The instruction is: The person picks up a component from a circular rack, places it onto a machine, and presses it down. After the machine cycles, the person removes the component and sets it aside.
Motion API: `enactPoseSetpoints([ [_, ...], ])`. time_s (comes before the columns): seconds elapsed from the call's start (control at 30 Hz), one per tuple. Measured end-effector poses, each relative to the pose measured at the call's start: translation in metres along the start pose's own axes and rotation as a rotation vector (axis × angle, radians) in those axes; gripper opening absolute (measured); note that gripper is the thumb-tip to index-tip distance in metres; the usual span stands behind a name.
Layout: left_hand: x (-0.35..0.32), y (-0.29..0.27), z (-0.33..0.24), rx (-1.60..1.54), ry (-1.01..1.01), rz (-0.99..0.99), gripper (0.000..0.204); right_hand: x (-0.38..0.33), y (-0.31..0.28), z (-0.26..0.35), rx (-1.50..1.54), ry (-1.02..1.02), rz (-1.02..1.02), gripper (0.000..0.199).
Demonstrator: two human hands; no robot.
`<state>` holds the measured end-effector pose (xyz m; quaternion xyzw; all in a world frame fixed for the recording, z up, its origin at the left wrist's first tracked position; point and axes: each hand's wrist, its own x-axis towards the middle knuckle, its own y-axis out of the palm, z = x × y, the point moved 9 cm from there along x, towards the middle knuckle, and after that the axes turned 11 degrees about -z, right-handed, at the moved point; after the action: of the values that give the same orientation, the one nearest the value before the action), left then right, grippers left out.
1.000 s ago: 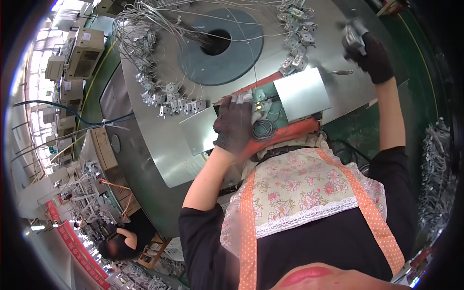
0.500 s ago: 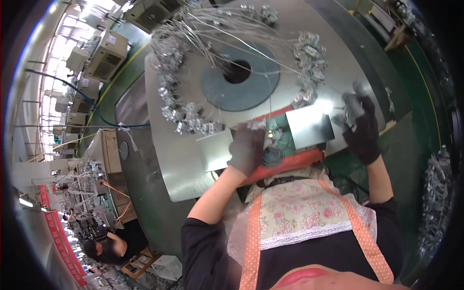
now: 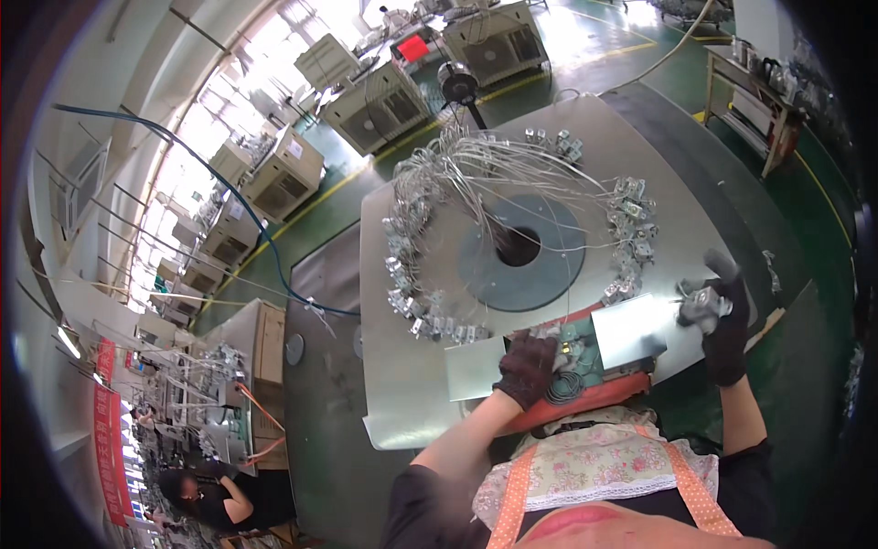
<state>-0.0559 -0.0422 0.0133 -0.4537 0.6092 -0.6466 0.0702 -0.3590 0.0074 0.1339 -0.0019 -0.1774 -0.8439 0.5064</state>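
Right hand [image 3: 722,320] had swung in from the far edge, gripping a metal part [image 3: 697,304] beside the fixture [image 3: 585,361]; left hand [image 3: 529,366] stayed closed on it.

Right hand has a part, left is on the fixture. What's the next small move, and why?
Probably bring the right hand with its small metal part leftward to the green fixture, where the left hand rests: the part hangs off to the side, apart from it.
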Motion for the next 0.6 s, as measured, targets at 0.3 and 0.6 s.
enactPoseSetpoints([
  [0.3, 0.004, 0.019, 0.013, 0.028, -0.091, 0.183, 0.045, -0.012, 0.040, -0.073, -0.021, 0.309, 0.267, 0.029],
  [0.6, 0.010, 0.004, 0.008, 0.074, -0.095, 0.118, 0.039, -0.027, 0.063, 0.024, 0.584, 0.195, 0.378, 0.068],
])
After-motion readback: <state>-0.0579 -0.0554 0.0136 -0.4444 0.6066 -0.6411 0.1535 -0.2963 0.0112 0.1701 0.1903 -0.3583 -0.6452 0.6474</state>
